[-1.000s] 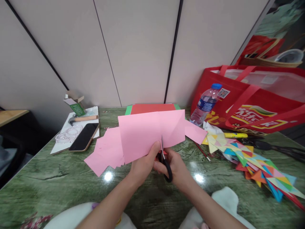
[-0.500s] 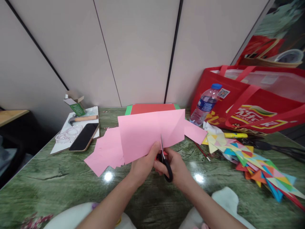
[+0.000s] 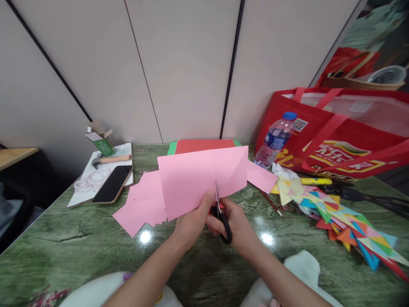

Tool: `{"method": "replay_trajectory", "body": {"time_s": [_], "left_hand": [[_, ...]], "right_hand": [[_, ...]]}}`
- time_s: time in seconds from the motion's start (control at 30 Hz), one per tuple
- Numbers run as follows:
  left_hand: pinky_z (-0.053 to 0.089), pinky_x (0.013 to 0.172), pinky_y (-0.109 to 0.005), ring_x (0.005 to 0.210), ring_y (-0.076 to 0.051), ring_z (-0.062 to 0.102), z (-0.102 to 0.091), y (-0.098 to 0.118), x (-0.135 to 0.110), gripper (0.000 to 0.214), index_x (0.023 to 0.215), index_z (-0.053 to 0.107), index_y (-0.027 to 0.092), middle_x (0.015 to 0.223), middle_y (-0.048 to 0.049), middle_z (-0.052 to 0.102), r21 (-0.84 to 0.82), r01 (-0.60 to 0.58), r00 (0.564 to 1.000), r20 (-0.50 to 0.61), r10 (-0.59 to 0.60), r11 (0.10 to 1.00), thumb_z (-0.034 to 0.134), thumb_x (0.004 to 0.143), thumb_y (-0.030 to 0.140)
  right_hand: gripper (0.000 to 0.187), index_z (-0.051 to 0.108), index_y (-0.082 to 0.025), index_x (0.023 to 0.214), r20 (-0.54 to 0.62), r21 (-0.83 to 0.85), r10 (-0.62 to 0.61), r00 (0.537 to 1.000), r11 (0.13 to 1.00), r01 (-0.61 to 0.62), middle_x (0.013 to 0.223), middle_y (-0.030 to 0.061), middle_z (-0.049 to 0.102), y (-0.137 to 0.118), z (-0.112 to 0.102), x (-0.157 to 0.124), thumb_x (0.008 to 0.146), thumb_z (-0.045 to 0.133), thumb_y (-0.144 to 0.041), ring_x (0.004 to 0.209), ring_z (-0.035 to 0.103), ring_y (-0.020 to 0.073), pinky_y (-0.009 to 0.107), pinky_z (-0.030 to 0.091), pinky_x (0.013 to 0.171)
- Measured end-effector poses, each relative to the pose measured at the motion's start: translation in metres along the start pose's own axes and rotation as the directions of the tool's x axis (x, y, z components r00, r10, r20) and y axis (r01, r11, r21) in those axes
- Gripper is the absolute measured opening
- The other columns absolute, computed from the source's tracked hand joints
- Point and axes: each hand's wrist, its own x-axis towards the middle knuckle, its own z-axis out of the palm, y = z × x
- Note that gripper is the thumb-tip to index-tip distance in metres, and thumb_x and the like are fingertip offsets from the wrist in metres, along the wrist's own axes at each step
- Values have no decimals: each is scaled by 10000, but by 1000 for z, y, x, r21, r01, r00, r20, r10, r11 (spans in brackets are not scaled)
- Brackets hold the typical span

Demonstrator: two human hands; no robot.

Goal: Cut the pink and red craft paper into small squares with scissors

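A sheet of pink paper (image 3: pixel 188 179) is held up above the table, its lower edge pinched by my left hand (image 3: pixel 194 221) with the thumb on the near face. My right hand (image 3: pixel 234 221) is closed round the handles of black-handled scissors (image 3: pixel 226 228). Their upper blade lies against the near face of the sheet, pointing away from me, just right of my left thumb. The other blade is hidden behind the paper. On the left, pink paper pieces (image 3: pixel 143 202) lie on the table, and another pink piece (image 3: pixel 262 177) lies to the right.
Red and green sheets (image 3: pixel 204 145) lie behind the paper. At left are a phone (image 3: pixel 113 184), a hammer (image 3: pixel 113 159) and a small green box (image 3: pixel 104 143). A water bottle (image 3: pixel 275 140), a red bag (image 3: pixel 335 136) and colourful folded paper (image 3: pixel 345 217) stand or lie at right.
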Motion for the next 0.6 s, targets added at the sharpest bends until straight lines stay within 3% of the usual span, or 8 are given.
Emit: {"method": "replay_trajectory", "body": {"time_s": [0.23, 0.6], "left_hand": [[447, 365, -323, 375, -210, 547, -1, 2, -2, 411, 645, 667, 160, 475, -57, 611, 150, 109, 981, 142, -130, 983, 582, 638, 563], [448, 357, -270, 363, -167, 523, 1, 7, -4, 429, 564, 632, 180, 376, -17, 549, 189, 66, 974, 203, -105, 980, 533, 670, 583]], "right_hand": [[348, 413, -188, 755, -6, 12, 20, 1000, 1000, -20, 420, -99, 453, -1, 1, 2, 594, 702, -295, 356, 418, 75, 187, 320, 361], [325, 417, -183, 744, 3, 7, 18, 1000, 1000, -18, 406, -90, 482, -3, 1, 0, 610, 690, -301, 349, 426, 73, 184, 321, 368]]}}
